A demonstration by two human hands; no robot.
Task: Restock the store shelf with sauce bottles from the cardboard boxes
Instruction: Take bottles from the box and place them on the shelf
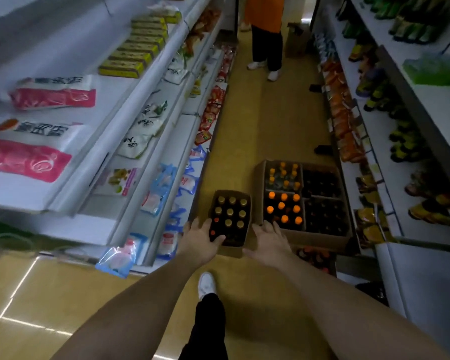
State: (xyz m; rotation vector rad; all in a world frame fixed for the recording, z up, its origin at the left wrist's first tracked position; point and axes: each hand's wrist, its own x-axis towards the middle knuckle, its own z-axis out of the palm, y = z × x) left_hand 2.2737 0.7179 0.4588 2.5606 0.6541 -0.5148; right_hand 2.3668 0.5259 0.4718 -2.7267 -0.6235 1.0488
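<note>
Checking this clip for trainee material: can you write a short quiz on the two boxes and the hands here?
1. True or false: the small brown cardboard box of gold-capped dark bottles sits left of the large divided cardboard box.
2. Which is nearer the large box? A) left hand B) right hand
3. Fill in: the bright caps in the large box's near-left compartment are ____.
Key: 1 true; 2 B; 3 orange.
</note>
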